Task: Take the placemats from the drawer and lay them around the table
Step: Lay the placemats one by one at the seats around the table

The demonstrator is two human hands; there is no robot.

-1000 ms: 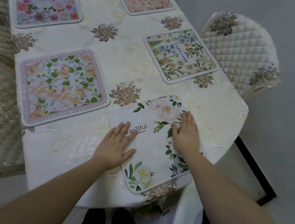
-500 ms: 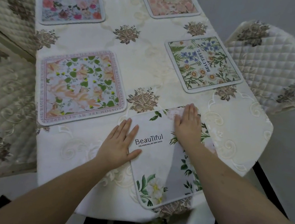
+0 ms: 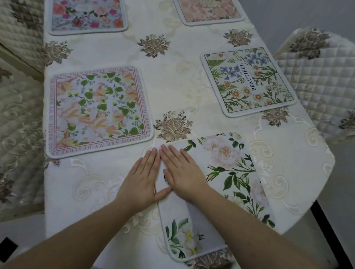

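1. Placemat (image 3: 221, 183) lies flat at table's (image 3: 300, 170) near edge, askew.
2. We press left hand (image 3: 142, 179) and right hand (image 3: 184, 172) on it, fingers straight.
3. Seems light, floppy; we'd slide it by flat palms or lift at corners.

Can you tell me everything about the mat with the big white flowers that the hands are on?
The white-flower placemat is a flat rectangle with rounded corners and a pale stitched rim. It looks like soft padded cloth, printed with creamy peonies and green leaves. It lies turned at an angle at the near end of the table, on the cream tablecloth. The right hand presses flat on it, hiding its lettering. The left hand lies flat at its left edge.
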